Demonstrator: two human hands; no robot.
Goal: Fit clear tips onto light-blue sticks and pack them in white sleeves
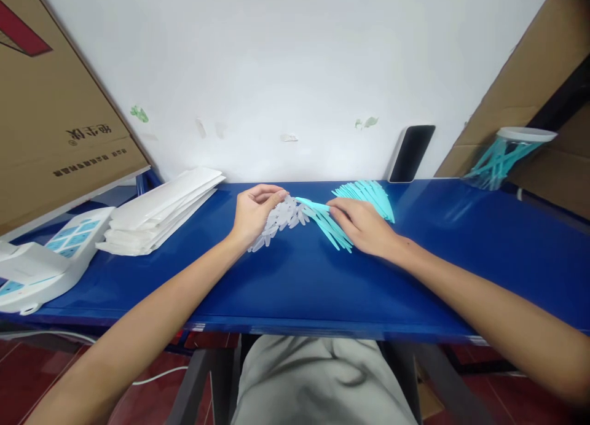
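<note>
Small translucent pieces lie in a loose pile on the blue table. At the pile's upper left, my left hand pinches a piece between thumb and fingers. My right hand holds a turquoise stick by its right end, and its left end points toward my left fingertips. Beneath that stick, several turquoise sticks lie fanned out beside the translucent pile. A larger fan of turquoise sticks rests behind my right hand.
White paper packets are stacked at the left, beside a white power strip. A dark phone leans on the wall. A clear jar of turquoise sticks stands at the right. Cardboard rises at the far left.
</note>
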